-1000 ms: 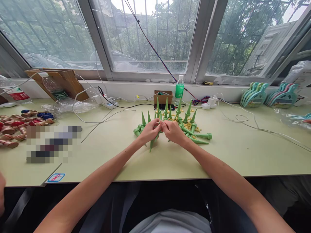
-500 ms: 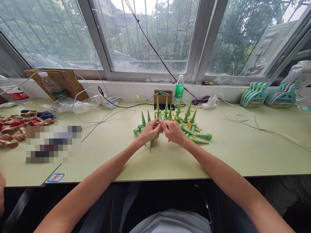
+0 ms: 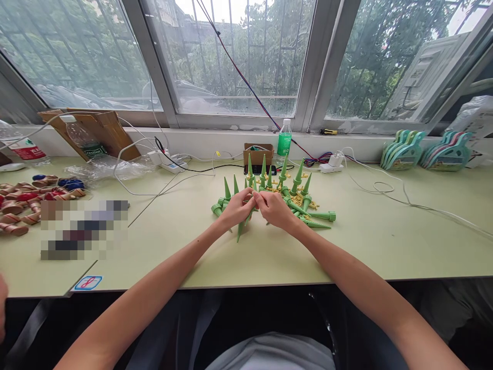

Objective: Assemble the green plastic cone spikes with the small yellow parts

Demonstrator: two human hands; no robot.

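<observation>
Green cones (image 3: 298,178) stand and lie clustered mid-table, small yellow pieces (image 3: 297,199) among them, many half covered. On my feed the left hand (image 3: 235,209) and right hand (image 3: 276,209) meet at the cluster's near side, fingers bent and thumbs together; they hide the pinch, so I cannot tell whether either grips a cone. Narrow green tips (image 3: 239,233) poke out below the left hand, their upper ends hidden. Cones partly block a dark device (image 3: 257,169) behind. I can't make out the pixelated patch (image 3: 82,230) at left; a blurred shape (image 3: 2,308) there is cut off.
</observation>
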